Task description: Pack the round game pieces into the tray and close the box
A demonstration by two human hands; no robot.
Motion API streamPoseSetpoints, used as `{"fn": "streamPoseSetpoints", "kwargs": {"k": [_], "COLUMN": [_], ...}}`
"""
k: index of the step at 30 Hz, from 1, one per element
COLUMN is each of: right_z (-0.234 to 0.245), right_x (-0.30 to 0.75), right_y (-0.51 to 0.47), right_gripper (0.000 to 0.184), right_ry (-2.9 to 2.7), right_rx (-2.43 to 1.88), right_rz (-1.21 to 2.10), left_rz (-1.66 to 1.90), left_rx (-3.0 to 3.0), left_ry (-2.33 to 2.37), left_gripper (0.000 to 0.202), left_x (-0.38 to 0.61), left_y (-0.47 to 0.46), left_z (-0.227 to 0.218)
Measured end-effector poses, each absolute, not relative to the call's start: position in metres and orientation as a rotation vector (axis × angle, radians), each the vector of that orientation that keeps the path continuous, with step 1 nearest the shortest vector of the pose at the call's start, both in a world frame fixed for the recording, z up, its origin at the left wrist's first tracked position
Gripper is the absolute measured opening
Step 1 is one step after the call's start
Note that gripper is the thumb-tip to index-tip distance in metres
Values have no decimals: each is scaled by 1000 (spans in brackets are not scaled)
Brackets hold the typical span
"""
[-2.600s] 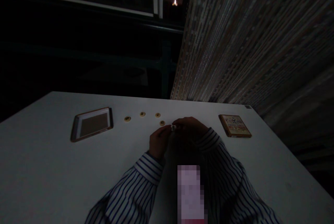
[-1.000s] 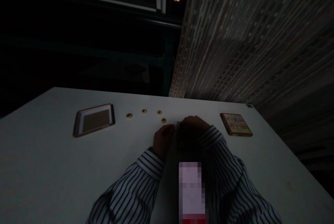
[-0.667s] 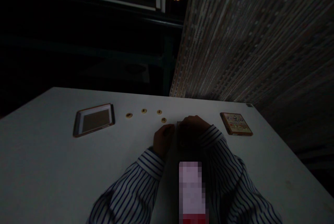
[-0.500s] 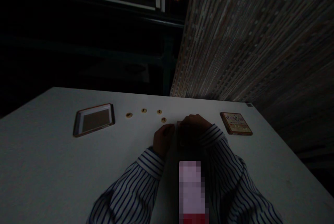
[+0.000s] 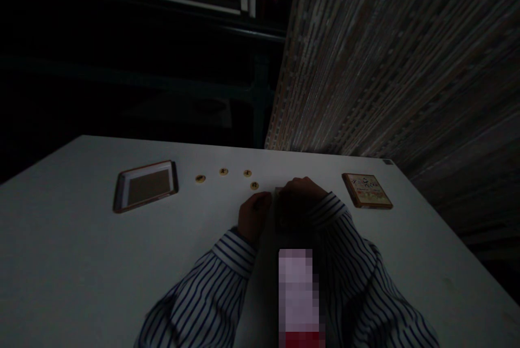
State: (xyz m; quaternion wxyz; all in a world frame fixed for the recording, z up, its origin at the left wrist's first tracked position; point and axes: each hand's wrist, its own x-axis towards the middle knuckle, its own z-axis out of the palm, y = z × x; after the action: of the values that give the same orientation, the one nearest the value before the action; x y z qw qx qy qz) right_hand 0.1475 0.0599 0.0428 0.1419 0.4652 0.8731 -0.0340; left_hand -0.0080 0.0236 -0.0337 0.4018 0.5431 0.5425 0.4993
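My left hand is curled closed in the middle of the table; whether anything is inside its fingers is hidden. Beside it, my right hand bends over a dark, box-like object, fingers curled down and mostly in shadow. What those fingers hold, if anything, cannot be made out. Beyond the hands lie several round Chinese chess pieces, among them a piece close to my left hand, a second piece just behind it and a third piece farther left.
An open shallow tray or box lid lies at the left of the white table. At the right is a flat printed box. A blurred-out, screen-like rectangle sits between my forearms. A string curtain hangs behind the table's far edge.
The view has shifted very slightly. Both hands stay in the same place, and the pieces and boxes have not moved.
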Motion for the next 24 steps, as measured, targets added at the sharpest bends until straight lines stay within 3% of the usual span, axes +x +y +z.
{"fn": "streamPoseSetpoints", "kwargs": {"k": [24], "right_z": [45], "right_x": [142], "right_y": [57], "right_gripper": [29], "right_ry": [2477], "right_rx": [1333], "right_rz": [-52], "left_rz": [1276], "left_rx": [1404], "left_ry": [1364], "left_gripper": [21], "left_x": [-8], "left_y": [24], "left_z": [-35]}}
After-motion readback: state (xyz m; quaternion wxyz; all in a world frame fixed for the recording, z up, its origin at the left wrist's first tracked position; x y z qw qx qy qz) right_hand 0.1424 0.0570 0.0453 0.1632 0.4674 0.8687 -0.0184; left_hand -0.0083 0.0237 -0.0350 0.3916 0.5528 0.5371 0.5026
